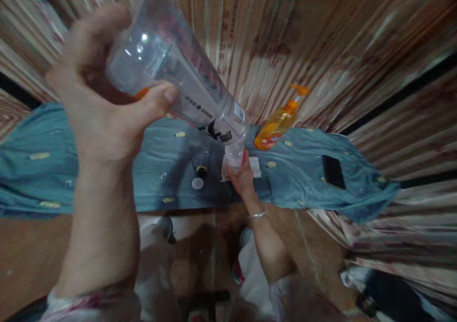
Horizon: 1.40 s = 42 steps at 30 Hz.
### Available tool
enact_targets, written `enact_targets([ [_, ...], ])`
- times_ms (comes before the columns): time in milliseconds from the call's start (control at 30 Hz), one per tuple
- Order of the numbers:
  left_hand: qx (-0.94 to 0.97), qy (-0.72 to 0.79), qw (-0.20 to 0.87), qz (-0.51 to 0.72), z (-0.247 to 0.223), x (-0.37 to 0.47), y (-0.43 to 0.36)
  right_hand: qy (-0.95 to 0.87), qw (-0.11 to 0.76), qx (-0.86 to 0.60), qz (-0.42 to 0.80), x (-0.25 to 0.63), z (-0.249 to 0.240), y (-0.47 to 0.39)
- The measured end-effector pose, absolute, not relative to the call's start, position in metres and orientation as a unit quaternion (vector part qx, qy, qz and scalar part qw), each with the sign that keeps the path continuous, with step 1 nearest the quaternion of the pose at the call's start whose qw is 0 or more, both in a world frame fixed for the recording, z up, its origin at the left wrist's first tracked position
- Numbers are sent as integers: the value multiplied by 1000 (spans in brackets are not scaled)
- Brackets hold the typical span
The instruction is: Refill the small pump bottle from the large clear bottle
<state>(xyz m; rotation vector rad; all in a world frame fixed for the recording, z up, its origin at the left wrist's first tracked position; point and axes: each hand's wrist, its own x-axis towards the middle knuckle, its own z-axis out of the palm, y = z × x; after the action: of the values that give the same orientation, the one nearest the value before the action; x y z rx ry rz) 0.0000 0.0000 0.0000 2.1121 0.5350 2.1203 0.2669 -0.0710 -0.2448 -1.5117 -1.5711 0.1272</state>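
The clear bottle [193, 81] slants in mid-air, base up, neck down; its side is printed in black. Light glints near its base.

Two hands [103, 122] [243, 176], two bottles [194, 84] [276, 127], one phone [333, 172], one bracelet [257, 215], one cloth [296, 174], one pale disc [197, 183] and, though the blur leaves it unsure, perhaps one black cap [202, 169].

Bottle [200, 91]: clear, black print [214, 130], white barcode patch [239, 111]
Soap bottle [274, 129]: see-through amber, red-and-white label [270, 140]
Pump [300, 90]: bright orange
Cloth [150, 145]: teal, scattered yellow motifs [180, 134], small white marks [163, 176]
Phone [333, 172]: black
Disc [197, 183]: whitish
Tissue [255, 166]: white
Bracelet [257, 215]: silver
Curtain [250, 36]: brown and cream streaks, reddish print
Floor [282, 222]: brown, pale lines
Trousers [159, 260]: off-white
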Motion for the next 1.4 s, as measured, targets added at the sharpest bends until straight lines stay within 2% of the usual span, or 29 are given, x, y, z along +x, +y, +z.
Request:
enact_targets([
  [67,774,135,49,617,3,-15,2,-639,456,-617,52,267,-245,-71],
  [133,794,124,37,594,5,-21,3,-639,456,-617,51,268,-246,-71],
  [367,801,105,-3,590,5,-20,9,-640,462,-612,44,269,-251,-70],
  [533,780,102,14,617,5,-19,11,-644,466,-606,38,269,-250,-70],
  [733,747,158,95,639,9,-11,-1,-640,468,-608,38,268,-250,-70],
  [967,731,182,115,648,11,-18,9,-642,459,-613,39,269,-252,-70],
  [1167,782,77,7,618,7,-13,18,-646,453,-613,39,271,-252,-70],
  [1400,779,87,-9,620,10,-11,26,-649,457,-607,38,271,-253,-69],
])
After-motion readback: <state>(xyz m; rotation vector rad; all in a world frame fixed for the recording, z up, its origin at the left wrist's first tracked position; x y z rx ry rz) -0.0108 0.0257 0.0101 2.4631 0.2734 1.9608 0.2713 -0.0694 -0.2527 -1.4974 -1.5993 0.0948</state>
